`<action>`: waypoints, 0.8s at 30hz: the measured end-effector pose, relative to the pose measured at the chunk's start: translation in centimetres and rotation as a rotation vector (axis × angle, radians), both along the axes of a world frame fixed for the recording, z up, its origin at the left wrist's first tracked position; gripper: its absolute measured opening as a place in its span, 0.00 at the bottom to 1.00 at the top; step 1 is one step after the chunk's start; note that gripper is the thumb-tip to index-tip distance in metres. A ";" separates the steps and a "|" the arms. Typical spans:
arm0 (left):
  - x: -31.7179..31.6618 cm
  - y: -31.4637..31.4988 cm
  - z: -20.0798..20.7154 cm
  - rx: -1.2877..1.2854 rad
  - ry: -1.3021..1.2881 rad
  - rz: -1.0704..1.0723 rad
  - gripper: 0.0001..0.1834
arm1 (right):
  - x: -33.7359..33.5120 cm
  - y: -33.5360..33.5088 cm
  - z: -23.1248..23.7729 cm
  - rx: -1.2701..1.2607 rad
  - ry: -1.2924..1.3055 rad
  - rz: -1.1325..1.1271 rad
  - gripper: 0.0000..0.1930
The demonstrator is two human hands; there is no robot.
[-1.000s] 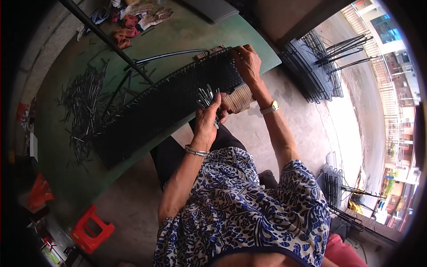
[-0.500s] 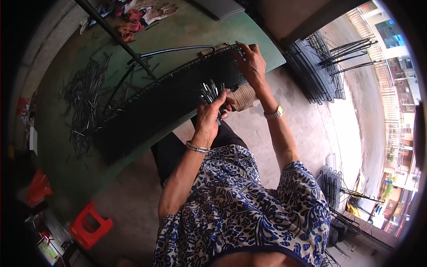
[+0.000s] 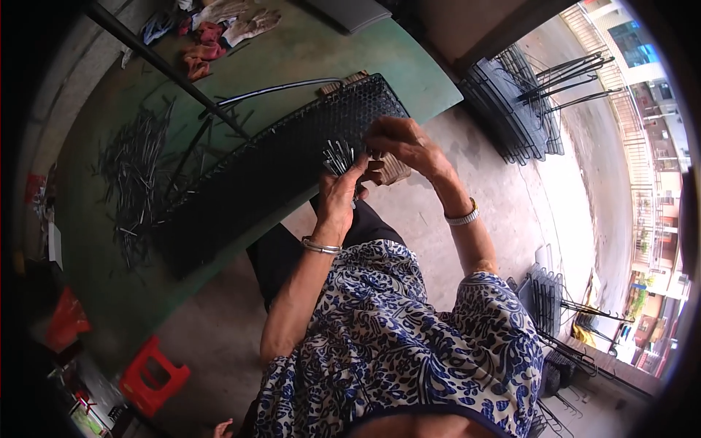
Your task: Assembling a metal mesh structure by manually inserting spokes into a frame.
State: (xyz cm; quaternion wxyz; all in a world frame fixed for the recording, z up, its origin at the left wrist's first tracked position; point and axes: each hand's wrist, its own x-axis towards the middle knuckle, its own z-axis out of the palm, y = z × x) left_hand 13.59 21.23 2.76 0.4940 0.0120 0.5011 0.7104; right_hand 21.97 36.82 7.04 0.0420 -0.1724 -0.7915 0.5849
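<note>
My left hand (image 3: 338, 201) is closed round a bundle of thin, dark, shiny strips (image 3: 339, 155), their ends fanning out above the thumb. Just to the right hovers my right hand (image 3: 409, 146), its fingers bent and drawn together close to the bundle; whatever they pinch is too small to make out. Under and beyond both hands lies a long black mesh panel (image 3: 376, 95) with a wire frame, slanting across the table's near edge. A bent black rod (image 3: 285, 86) rises from its far side. Part of a brown cardboard piece (image 3: 394, 171) shows beneath the panel.
On the green table (image 3: 321, 55) lie a heap of loose strips (image 3: 135, 171) and some gloves and rags (image 3: 208, 47). Black wire racks (image 3: 504, 109) stand on the floor at right. A red stool (image 3: 153, 376) is lower left. Another person's fingers (image 3: 223, 429) show at the bottom edge.
My right hand has left the panel's far right corner and come down toward the bundle in my left hand. The left hand has barely moved. Another person's fingers have appeared at the bottom edge.
</note>
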 end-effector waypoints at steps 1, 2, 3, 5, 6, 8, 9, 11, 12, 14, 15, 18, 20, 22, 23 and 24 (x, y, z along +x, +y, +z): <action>-0.1 0.0 -0.1 -0.001 0.000 0.002 0.08 | -0.1 -0.2 0.1 0.026 0.033 -0.074 0.09; -0.3 0.1 -0.3 -0.027 0.010 -0.008 0.09 | -0.2 -0.3 0.1 0.053 0.065 -0.149 0.08; -0.5 0.1 -0.5 -0.052 0.021 -0.017 0.09 | -0.2 -0.1 0.0 0.052 0.065 -0.147 0.08; -0.7 0.0 0.1 -0.039 0.019 -0.040 0.10 | -0.3 0.6 0.1 0.194 0.134 -0.438 0.07; -0.8 -0.1 0.2 -0.026 0.018 -0.058 0.11 | -0.7 0.8 0.1 0.266 0.258 -0.587 0.06; -0.6 0.0 0.0 -0.031 0.006 -0.081 0.12 | -1.1 2.6 -1.0 0.493 0.357 -0.680 0.04; -0.5 0.1 -0.1 -0.037 -0.005 -0.102 0.13 | -1.2 3.3 -1.5 0.496 0.355 -0.684 0.04; 0.0 0.1 0.0 -0.011 -0.019 -0.086 0.13 | -2.0 4.4 -2.5 0.558 0.442 -0.723 0.04; 0.1 0.2 0.1 0.014 -0.033 -0.068 0.13 | -2.2 4.8 -3.0 0.558 0.442 -0.723 0.04; 0.2 0.3 -0.1 0.039 -0.072 -0.063 0.13 | -2.6 5.5 -3.8 0.639 0.349 -0.725 0.04; 0.2 0.3 -0.2 0.063 -0.111 -0.060 0.13 | -2.7 6.1 -4.5 0.663 0.348 -0.718 0.04; 0.1 0.1 0.0 0.073 -0.099 -0.070 0.12 | -3.1 6.4 -5.1 0.721 0.363 -0.705 0.03; -0.3 0.1 -0.5 0.079 -0.067 -0.100 0.12 | -3.3 6.5 -5.1 0.706 0.363 -0.697 0.04; -0.3 0.1 -0.5 0.085 -0.034 -0.130 0.12 | -3.4 6.5 -5.1 0.692 0.364 -0.689 0.04; -0.2 0.1 -0.1 0.082 -0.056 -0.120 0.11 | -3.4 6.5 -5.1 0.711 0.358 -0.699 0.04; 0.0 0.1 0.1 0.079 -0.079 -0.109 0.11 | -3.4 6.5 -5.0 0.731 0.352 -0.710 0.04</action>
